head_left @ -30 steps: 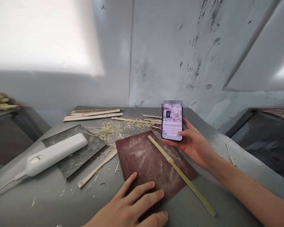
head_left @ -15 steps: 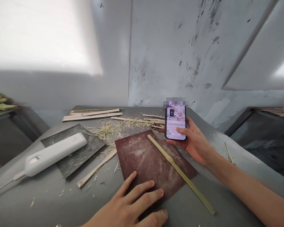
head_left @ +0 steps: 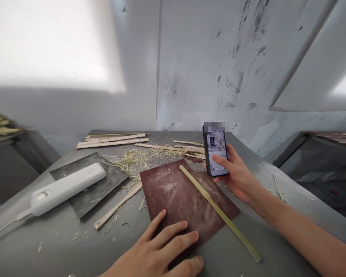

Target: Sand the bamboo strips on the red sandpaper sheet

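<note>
My right hand [head_left: 238, 175] holds a black phone [head_left: 215, 151] upright over the far right of the grey table [head_left: 60, 246], its thumb resting on the lit screen. My left hand [head_left: 161, 250] lies flat, fingers spread, on the near edge of a reddish-brown sandpaper sheet [head_left: 181, 196]. A long green bamboo strip [head_left: 219, 213] lies diagonally across that sheet, between the two hands and touched by neither.
A white handheld device [head_left: 63, 188] with a cord rests on a dark grey sheet [head_left: 109, 179] at the left. Pale bamboo strips [head_left: 112, 140] and shavings [head_left: 138, 156] lie at the back, one loose strip [head_left: 118, 206] beside the brown sheet. Grey walls stand behind.
My right hand has shifted the phone slightly right and turned it, and its thumb has come onto the screen. The left hand has stayed flat on the sandpaper.
</note>
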A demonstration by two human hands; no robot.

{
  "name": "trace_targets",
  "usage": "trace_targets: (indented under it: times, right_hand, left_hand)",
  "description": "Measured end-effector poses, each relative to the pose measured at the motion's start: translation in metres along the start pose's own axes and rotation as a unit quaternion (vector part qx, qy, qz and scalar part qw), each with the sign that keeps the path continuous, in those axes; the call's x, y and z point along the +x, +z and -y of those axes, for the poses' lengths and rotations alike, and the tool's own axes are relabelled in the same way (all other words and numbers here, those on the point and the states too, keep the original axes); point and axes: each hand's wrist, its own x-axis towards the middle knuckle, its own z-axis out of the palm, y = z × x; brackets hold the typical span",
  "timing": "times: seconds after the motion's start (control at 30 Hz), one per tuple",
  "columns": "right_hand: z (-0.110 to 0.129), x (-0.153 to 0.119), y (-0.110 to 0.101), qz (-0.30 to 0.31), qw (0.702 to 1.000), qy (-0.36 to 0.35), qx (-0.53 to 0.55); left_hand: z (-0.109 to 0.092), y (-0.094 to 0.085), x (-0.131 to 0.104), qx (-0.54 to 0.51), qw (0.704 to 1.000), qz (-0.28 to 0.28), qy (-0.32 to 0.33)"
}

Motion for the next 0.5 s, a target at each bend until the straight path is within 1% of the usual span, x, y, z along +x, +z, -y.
trace_targets:
  times: [0.07, 0.13, 0.23, 0.37, 0.5]
  right_hand:
    - [0.002, -0.001, 0.000, 0.027, 0.999, 0.006, 0.023]
    - [0.004, -0.001, 0.000, 0.060, 0.997, 0.009, 0.049]
    - [0.006, -0.003, 0.000, 0.098, 0.993, 0.008, 0.069]
    - [0.004, -0.004, 0.000, 0.099, 0.992, 0.013, 0.073]
    - [0.003, -0.003, 0.001, 0.087, 0.994, 0.016, 0.067]
  left_hand:
    - [0.001, -0.010, 0.001, -0.007, 0.999, 0.034, -0.001]
    - [0.000, -0.016, 0.002, -0.012, 0.999, 0.034, -0.002]
    - [-0.001, -0.016, 0.001, -0.021, 0.999, 0.033, -0.003]
    - [-0.002, -0.014, 0.001, -0.029, 0.999, 0.035, -0.004]
    - [0.000, -0.018, 0.004, -0.035, 0.999, 0.028, -0.003]
